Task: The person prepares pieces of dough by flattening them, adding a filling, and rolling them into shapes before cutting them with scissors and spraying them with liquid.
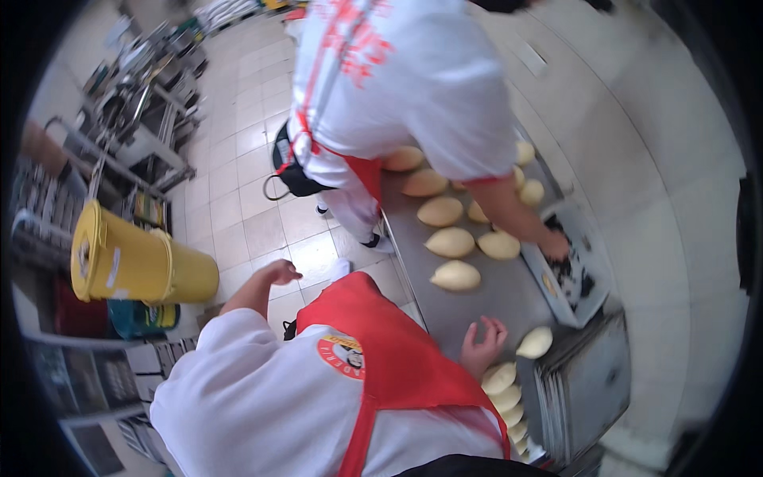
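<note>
Plainly, a pale dough piece (535, 343) lies near the right edge of the table (505, 296), just beside the loosely curled, empty right hand (485, 342), while the half-curled, seemingly empty left hand (281, 273) hangs past the left edge and a co-worker's hand (555, 245) is inside a bin (572, 316).

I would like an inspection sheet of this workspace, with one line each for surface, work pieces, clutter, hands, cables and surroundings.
Surface: grey table, bearing dough pieces.
Work pieces: pale, mostly oval dough pieces; several lie in a close row near the right hand.
Clutter: stacked metal trays; pale tub with dark contents, a co-worker's hand in it.
Hands: left raised, right near dough; nothing seen held.
Cables: nothing seen.
Surroundings: tiled floor, yellow container, co-worker ahead.
</note>
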